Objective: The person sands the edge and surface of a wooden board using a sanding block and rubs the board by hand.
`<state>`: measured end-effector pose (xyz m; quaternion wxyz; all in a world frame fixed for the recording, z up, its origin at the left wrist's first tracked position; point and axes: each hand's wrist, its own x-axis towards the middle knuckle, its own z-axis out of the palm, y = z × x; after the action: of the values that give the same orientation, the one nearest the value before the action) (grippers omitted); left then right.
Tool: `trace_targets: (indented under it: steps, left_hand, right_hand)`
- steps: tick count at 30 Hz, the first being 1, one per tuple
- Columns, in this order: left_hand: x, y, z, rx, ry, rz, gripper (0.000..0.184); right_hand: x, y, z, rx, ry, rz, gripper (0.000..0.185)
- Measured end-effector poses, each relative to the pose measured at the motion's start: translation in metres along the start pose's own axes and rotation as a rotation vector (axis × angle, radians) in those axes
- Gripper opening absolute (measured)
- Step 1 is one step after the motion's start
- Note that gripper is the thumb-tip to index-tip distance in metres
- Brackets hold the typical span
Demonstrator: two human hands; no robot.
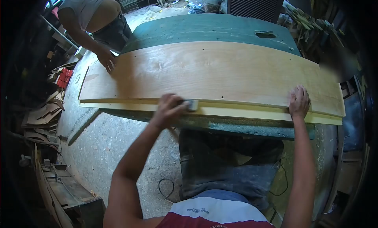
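We have the wooden panel (224, 72) lying flat in front of us on the green surface (177, 29), with its long side across our body, probably so that the whole near edge is within our reach. Under this edge a pale strip (244, 111) comes out toward us, so the panel seems to lie on another layer.

In our left hand (170, 109) we pinch a small block (192, 105) between bent fingers and thumb, at the near edge of the panel. The hand is blurred, and we cannot tell whether the block touches the panel, the strip or both. We think this grip from one end leaves the block's working side free.

Our right hand (300, 102) rests on the panel near its right end, fingers extended and close together, perhaps to hold it steady. At the far left, another person's hand (106, 60) is at the panel's edge, which may also give support.
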<state>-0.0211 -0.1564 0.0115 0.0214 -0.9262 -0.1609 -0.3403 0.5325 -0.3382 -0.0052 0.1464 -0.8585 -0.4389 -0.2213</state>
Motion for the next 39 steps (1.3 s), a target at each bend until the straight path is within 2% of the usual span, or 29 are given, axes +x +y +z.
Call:
trace_targets:
  steps: [2,5,6,9,12,14,15,18,22,24,26,29,32,36,37,39]
  left_hand:
    - [0.029,0.042,0.03,0.111,0.029,-0.051,0.03]
    - [0.039,0.047,0.044,0.072,0.013,0.02,0.031]
    - [0.034,0.04,0.035,0.059,-0.001,0.025,0.042]
    - [-0.002,-0.008,-0.011,0.089,0.106,0.039,0.03]
    - [-0.042,-0.047,-0.049,0.142,0.01,-0.113,0.032]
    - [-0.045,-0.042,-0.035,0.104,0.007,-0.108,0.034]
    - [-0.042,-0.034,-0.027,0.065,0.002,-0.112,0.036]
    - [0.026,0.051,0.032,-0.074,0.059,-0.043,0.04]
    - [0.053,0.069,0.054,0.037,0.063,-0.035,0.037]
    - [0.023,0.037,0.019,-0.008,0.058,-0.097,0.035]
    - [-0.024,-0.019,-0.012,0.084,0.121,-0.087,0.031]
    - [-0.053,-0.05,-0.049,0.162,0.079,-0.168,0.024]
    - [-0.039,-0.016,-0.025,0.105,0.108,-0.151,0.026]
    - [0.043,0.072,0.037,-0.003,0.118,-0.098,0.024]
    - [0.052,0.082,0.043,-0.003,0.126,-0.099,0.024]
    - [0.029,0.057,0.036,-0.022,0.107,-0.125,0.025]
  right_hand:
    - [0.0,0.004,0.004,0.013,0.007,0.006,0.048]
    - [-0.001,0.016,0.014,0.047,0.024,-0.031,0.047]
    - [-0.004,0.019,0.016,0.041,0.02,-0.043,0.047]
    - [-0.004,0.023,0.02,0.05,0.068,-0.064,0.047]
    - [-0.005,0.015,0.011,0.041,0.033,-0.043,0.048]
    - [-0.003,0.006,0.006,-0.003,-0.007,-0.005,0.049]
    - [0.0,0.004,0.005,0.005,-0.002,-0.015,0.049]
    - [-0.005,0.012,0.008,0.006,-0.01,-0.015,0.049]
    - [-0.002,0.02,0.014,0.05,0.024,-0.071,0.05]
    - [-0.004,0.023,0.012,0.06,0.014,-0.068,0.05]
    - [-0.005,0.018,0.011,0.062,0.011,-0.049,0.05]
    - [-0.004,0.009,0.004,-0.006,0.001,-0.035,0.05]
    - [-0.003,0.007,0.005,-0.016,-0.019,-0.016,0.05]
    - [-0.003,0.021,0.016,0.028,0.002,-0.051,0.049]
    - [-0.003,0.021,0.016,0.032,0.001,-0.06,0.049]
    - [-0.004,0.026,0.014,0.057,-0.002,-0.09,0.049]
